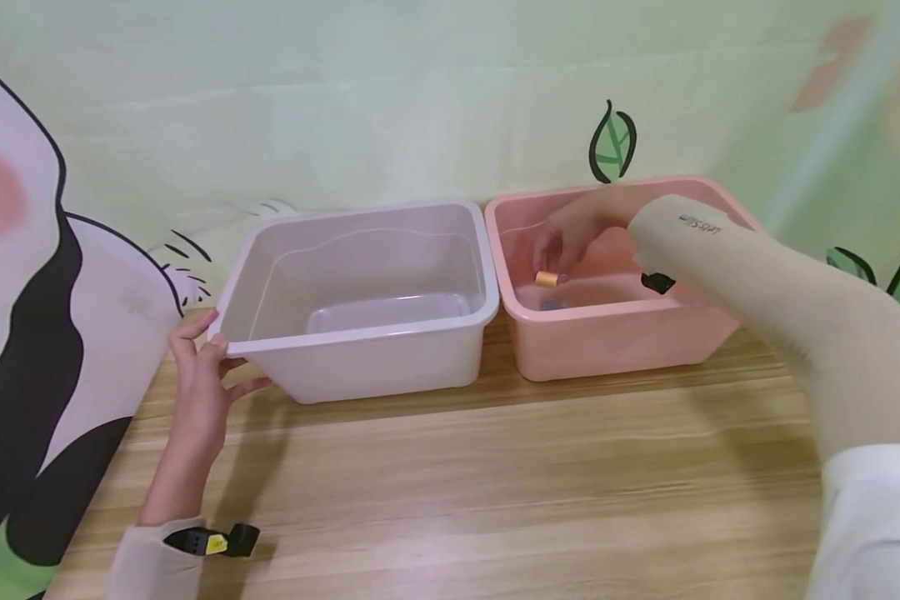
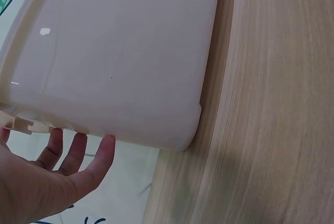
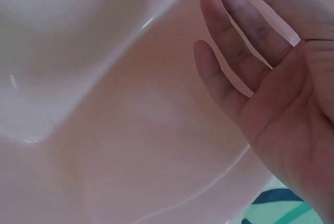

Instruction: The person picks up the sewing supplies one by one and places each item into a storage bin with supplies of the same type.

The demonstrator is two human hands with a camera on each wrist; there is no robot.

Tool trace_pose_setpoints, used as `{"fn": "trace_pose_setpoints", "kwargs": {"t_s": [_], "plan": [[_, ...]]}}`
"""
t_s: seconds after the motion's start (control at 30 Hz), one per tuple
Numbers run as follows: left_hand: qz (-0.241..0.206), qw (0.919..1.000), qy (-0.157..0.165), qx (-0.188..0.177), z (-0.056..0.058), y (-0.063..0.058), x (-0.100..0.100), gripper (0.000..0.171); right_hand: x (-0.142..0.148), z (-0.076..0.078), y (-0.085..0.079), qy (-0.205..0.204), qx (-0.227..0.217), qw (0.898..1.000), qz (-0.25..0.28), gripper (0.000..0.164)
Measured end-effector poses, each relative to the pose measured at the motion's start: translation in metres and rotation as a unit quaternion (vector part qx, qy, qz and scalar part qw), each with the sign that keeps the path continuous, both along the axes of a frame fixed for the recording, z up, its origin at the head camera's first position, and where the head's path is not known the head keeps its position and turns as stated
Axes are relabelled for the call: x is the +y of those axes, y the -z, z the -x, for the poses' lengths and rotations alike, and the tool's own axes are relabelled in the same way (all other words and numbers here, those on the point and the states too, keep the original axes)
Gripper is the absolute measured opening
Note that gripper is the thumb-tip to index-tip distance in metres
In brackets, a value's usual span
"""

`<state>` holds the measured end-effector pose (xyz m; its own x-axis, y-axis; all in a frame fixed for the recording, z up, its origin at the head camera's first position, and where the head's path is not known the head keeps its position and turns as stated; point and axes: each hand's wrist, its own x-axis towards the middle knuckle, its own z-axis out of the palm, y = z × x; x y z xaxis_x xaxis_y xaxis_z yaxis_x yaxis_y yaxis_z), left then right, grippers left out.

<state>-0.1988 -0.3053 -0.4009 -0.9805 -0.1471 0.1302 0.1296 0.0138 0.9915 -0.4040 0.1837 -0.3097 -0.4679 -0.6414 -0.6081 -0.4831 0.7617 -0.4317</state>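
Observation:
My left hand (image 1: 201, 392) holds the left front corner of a whitish plastic tub (image 1: 390, 362), thumb at the rim and other fingers below it. In the left wrist view, fingertips of the left hand (image 2: 57, 182) touch the tub's outer wall (image 2: 130, 67). Inside a pink plastic tub (image 1: 615, 342), my right hand (image 1: 573, 229) pinches a small orange cylinder (image 1: 547, 279) by its fingertips. Beneath the cylinder lies a small blue-grey object (image 1: 552, 306), partly hidden by the front rim. The right wrist view shows the right hand (image 3: 282, 78) but not the cylinder.
Both tubs stand side by side on a wood-grain table (image 1: 457, 492), against a pale green printed backdrop (image 1: 390, 108). A panda figure is printed on the backdrop at the left. The right forearm crosses over the pink tub's right side.

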Motion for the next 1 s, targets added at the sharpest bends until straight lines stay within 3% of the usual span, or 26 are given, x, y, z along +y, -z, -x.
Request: {"fn": "trace_pose_setpoints", "kwargs": {"t_s": [0.3, 0.53, 0.63, 0.77, 1.0], "plan": [[-0.001, 1.0, 0.003, 0.001, 0.003, -0.001, 0.003, 0.042, -0.001, 0.003, 0.011, 0.02, -0.048, 0.998, -0.019, 0.04], [0.005, 1.0, -0.005, -0.001, -0.001, 0.0, 0.002, 0.041, 0.009, -0.021, 0.013, 0.079, -0.093, 0.988, 0.094, 0.043], [0.008, 0.9999, -0.009, 0.003, -0.002, -0.001, 0.0, 0.041, 0.0, -0.027, 0.012, 0.121, -0.074, 0.988, 0.059, 0.047], [0.002, 1.0, -0.007, -0.003, -0.001, -0.001, 0.0, 0.04, -0.008, -0.021, 0.02, 0.155, -0.066, 0.986, 0.003, 0.044], [0.001, 1.0, -0.002, -0.002, 0.001, -0.001, 0.001, 0.041, -0.004, -0.012, 0.029, 0.157, -0.069, 0.985, -0.004, 0.042]]}}
